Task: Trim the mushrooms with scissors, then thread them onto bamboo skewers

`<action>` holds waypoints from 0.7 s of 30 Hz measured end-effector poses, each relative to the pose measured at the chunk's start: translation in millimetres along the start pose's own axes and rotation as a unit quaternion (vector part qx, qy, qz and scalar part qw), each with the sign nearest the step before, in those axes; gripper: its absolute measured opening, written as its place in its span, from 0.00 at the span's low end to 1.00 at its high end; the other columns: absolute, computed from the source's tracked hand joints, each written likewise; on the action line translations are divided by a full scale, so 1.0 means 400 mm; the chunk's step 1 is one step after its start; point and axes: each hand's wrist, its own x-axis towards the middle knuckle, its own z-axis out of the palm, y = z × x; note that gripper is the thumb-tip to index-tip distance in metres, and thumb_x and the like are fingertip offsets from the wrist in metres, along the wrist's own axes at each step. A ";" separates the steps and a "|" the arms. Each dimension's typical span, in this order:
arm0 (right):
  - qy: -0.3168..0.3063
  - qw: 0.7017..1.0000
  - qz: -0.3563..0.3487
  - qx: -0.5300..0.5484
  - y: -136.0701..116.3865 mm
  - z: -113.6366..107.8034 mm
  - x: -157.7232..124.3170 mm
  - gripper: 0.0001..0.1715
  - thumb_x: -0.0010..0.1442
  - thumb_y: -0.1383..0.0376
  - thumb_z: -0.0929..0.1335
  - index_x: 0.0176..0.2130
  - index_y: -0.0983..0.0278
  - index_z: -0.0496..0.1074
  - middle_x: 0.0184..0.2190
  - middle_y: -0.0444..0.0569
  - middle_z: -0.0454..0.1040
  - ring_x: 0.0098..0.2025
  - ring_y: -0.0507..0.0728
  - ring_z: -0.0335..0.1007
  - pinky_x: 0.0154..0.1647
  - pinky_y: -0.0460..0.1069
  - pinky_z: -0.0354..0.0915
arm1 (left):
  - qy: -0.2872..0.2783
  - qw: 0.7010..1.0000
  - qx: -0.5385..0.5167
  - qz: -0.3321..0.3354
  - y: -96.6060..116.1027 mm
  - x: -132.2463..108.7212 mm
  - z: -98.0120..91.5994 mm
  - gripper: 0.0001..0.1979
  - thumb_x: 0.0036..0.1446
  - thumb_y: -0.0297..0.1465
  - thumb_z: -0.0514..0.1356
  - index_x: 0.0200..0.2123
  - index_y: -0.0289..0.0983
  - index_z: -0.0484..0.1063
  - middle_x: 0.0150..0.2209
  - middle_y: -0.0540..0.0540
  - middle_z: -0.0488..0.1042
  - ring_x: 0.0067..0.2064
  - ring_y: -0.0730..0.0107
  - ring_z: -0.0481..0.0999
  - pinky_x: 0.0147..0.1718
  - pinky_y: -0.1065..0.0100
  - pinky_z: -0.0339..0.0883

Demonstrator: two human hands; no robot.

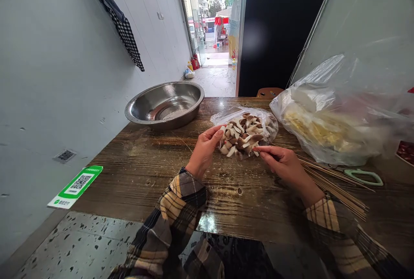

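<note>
A clear plastic bag (270,124) lies opened out on the wooden table, heaped with cut mushrooms (239,130) that have brown caps and white stems. My left hand (205,147) is at the heap's left edge, thumb and fingers pinched on a whitish mushroom piece. At the lower right edge of the heap, my right hand (281,160) has its fingertips pinched together beside a mushroom; what is between them is too small to make out. Thin bamboo skewers (339,190) lie on the table beside and partly behind my right hand and wrist.
A wide steel basin (164,104) stands at the back left of the table (145,184). To the right sit a big clear bag (326,123) with yellowish food and a pale green ring-shaped handle (364,177). A green QR-code card (77,186) is at the left edge.
</note>
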 end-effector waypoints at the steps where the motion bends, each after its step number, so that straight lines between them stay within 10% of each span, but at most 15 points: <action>1: -0.002 1.000 0.001 0.001 0.000 0.000 0.000 0.20 0.59 0.59 0.65 0.45 0.66 0.79 0.24 0.48 0.77 0.27 0.54 0.71 0.23 0.46 0.62 | -0.009 1.000 -0.011 -0.016 0.000 -0.002 0.002 0.22 0.48 0.41 0.67 0.44 0.34 0.77 0.28 0.49 0.74 0.27 0.78 0.68 0.30 0.71 0.65; 21: -0.041 0.998 -0.035 -0.015 -0.002 0.010 -0.003 0.19 0.60 0.61 0.64 0.44 0.66 0.79 0.25 0.49 0.78 0.29 0.56 0.74 0.25 0.47 0.65 | 0.066 0.997 0.004 0.036 -0.018 -0.005 0.024 0.15 0.42 0.33 0.71 0.30 0.34 0.70 0.29 0.50 0.74 0.31 0.74 0.75 0.36 0.70 0.68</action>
